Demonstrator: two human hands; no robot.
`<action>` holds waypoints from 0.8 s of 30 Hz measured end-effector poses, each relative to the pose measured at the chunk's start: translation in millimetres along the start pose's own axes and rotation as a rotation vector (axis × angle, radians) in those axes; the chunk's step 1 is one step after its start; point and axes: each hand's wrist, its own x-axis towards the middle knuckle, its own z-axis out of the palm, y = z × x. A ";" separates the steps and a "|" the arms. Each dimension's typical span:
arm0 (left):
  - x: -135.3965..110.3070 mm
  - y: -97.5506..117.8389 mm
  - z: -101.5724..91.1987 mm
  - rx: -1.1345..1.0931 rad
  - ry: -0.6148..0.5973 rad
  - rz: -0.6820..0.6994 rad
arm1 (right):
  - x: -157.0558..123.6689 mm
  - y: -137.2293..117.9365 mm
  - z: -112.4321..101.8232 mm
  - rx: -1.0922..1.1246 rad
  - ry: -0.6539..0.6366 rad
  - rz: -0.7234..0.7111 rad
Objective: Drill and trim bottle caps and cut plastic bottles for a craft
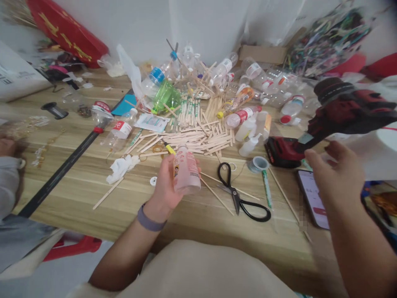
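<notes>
My left hand (169,182) wraps round a small pink-tinted clear plastic bottle (187,171) with printed pictures, held above the front of the table. Over on the right, my right hand (338,174) is slightly blurred, its thumb and fingers apart with nothing seen between them. Just beyond it is a red and black cordless drill (338,107), its battery end (282,152) low on the table. A phone with a lit screen (313,198) lies under my right forearm and hand. Black-handled scissors (236,198) lie spread between my hands.
Wooden sticks (198,140) cover the middle of the table, with plastic bottles (279,87) heaped behind. A wire spool (259,164) sits near the scissors. Left of these, a black pole (62,169) carries a cut bottle top. Another person's sleeve (10,178) shows at the left edge.
</notes>
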 end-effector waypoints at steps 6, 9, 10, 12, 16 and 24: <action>-1.6 -3.0 1.8 -0.095 -0.036 -0.009 | -93.9 -38.3 8.3 -0.001 -0.453 -0.340; -3.1 -6.2 4.3 -0.187 -0.081 -0.066 | -117.6 -52.4 26.6 -0.059 -0.568 -0.361; -4.1 -7.1 4.9 -0.212 -0.089 -0.086 | -120.6 -55.3 31.4 -0.077 -0.583 -0.352; -6.4 -8.5 5.7 -0.233 -0.079 -0.118 | -121.4 -59.0 37.8 -0.089 -0.611 -0.334; -8.9 -10.6 6.8 -0.212 0.013 -0.128 | -112.7 -60.0 39.9 -0.031 -0.681 -0.292; -6.0 -15.3 -0.2 -0.209 -0.157 -0.051 | -91.7 -57.1 9.9 0.280 -0.679 -0.106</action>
